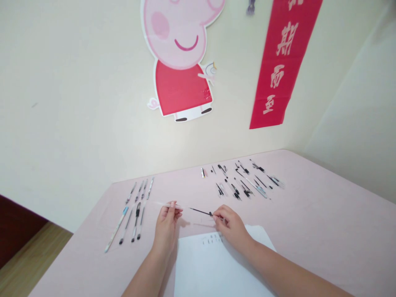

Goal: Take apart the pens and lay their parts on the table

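My left hand [167,222] pinches a clear pen barrel [163,204] that points left, just above the pink table [309,231]. My right hand [230,225] pinches the end of a thin black ink refill [200,212], whose tip points left toward the barrel's open end. A small gap separates refill and barrel. Both hands hover over the far edge of a white sheet of paper [213,264] with small scribbles on it.
Several assembled pens [133,214] lie in rows at the left of the table. Several loose pen parts [244,181] are scattered at the back right. A cartoon pig cutout [181,57] and a red banner [280,62] hang on the wall.
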The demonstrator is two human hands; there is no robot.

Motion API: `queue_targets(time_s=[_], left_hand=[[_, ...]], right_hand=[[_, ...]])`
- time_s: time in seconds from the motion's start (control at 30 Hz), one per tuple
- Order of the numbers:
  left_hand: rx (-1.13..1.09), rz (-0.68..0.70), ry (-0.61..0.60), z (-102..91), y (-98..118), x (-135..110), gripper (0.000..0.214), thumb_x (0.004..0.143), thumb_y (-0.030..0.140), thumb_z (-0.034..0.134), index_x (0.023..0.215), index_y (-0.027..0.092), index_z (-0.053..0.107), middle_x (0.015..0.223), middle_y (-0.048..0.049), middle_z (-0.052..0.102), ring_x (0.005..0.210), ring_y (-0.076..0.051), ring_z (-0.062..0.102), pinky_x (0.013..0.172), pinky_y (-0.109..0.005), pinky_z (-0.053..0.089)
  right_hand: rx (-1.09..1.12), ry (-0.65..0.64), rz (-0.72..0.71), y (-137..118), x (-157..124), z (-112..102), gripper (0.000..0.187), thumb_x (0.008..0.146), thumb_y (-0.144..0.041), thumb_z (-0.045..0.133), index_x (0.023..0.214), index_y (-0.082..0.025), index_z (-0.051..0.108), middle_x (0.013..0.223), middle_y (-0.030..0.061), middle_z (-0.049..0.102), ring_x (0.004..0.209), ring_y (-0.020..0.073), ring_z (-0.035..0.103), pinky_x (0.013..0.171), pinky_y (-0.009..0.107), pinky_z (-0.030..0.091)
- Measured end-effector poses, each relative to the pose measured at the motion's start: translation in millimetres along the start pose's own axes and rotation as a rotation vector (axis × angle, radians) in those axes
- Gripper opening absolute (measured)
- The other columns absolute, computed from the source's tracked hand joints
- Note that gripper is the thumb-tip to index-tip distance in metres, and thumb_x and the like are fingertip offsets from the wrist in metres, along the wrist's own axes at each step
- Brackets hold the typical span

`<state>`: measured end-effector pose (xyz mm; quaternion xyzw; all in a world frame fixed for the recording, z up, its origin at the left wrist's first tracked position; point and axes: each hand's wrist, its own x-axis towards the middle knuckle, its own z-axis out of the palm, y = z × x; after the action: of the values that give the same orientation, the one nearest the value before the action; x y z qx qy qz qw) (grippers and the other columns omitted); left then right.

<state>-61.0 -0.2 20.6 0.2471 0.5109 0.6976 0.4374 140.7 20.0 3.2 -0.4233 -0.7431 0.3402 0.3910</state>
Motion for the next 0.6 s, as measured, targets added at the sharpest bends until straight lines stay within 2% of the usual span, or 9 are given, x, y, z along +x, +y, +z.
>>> queue_targets(time_s=[0.07, 0.13, 0.3, 0.4, 0.6], left_hand=[[0.027, -0.005, 0.022, -0.9, 0, 0, 0.036, 0.065, 0.042, 0.067, 0.088, 0.016, 0.056, 0.068, 0.0017, 0.060, 0.063, -0.009, 0.056, 0.058, -0.020, 0.045], [0.094, -0.026, -0.010, -0.2, -3, -1, 0.039, 0.066, 0.043, 0.066, 0.091, 0.015, 0.055, 0.065, 0.0019, 0.059, 0.060, -0.010, 0.056, 0.054, -0.020, 0.043], [0.303, -0.197, -0.275, 7.3, -15, -11, 0.046, 0.058, 0.047, 0.070, 0.085, 0.015, 0.051, 0.054, 0.0035, 0.056, 0.047, -0.010, 0.053, 0.044, -0.020, 0.039], [0.382, -0.239, -0.369, 11.8, -20, -17, 0.043, 0.057, 0.049, 0.070, 0.075, 0.016, 0.049, 0.051, 0.0031, 0.056, 0.043, -0.010, 0.053, 0.041, -0.020, 0.038], [0.420, -0.281, -0.372, 14.2, -25, -18, 0.042, 0.055, 0.049, 0.071, 0.067, 0.017, 0.046, 0.051, 0.0022, 0.056, 0.046, -0.013, 0.057, 0.040, -0.020, 0.037]], right_hand=[[-0.044, 0.063, -0.010, 1, 2, -4, 0.015, 0.079, -0.019, 0.047, 0.074, -0.018, 0.061, 0.075, 0.0031, 0.056, 0.072, 0.0150, 0.052, 0.066, 0.026, 0.040], [-0.094, 0.111, -0.003, 4, 5, -7, 0.015, 0.078, -0.020, 0.048, 0.074, -0.018, 0.063, 0.077, 0.0034, 0.056, 0.075, 0.0160, 0.053, 0.069, 0.027, 0.040], [-0.243, 0.121, 0.047, 15, 10, -10, 0.014, 0.075, -0.019, 0.052, 0.074, -0.020, 0.066, 0.075, 0.0029, 0.057, 0.077, 0.0179, 0.053, 0.073, 0.029, 0.039], [-0.301, 0.102, 0.063, 20, 11, -10, 0.013, 0.074, -0.019, 0.053, 0.074, -0.020, 0.067, 0.075, 0.0033, 0.059, 0.079, 0.0187, 0.052, 0.074, 0.030, 0.038], [-0.354, 0.062, 0.099, 27, 13, -9, 0.017, 0.077, -0.021, 0.054, 0.077, -0.022, 0.071, 0.075, 0.0041, 0.061, 0.079, 0.0191, 0.052, 0.075, 0.029, 0.037]])
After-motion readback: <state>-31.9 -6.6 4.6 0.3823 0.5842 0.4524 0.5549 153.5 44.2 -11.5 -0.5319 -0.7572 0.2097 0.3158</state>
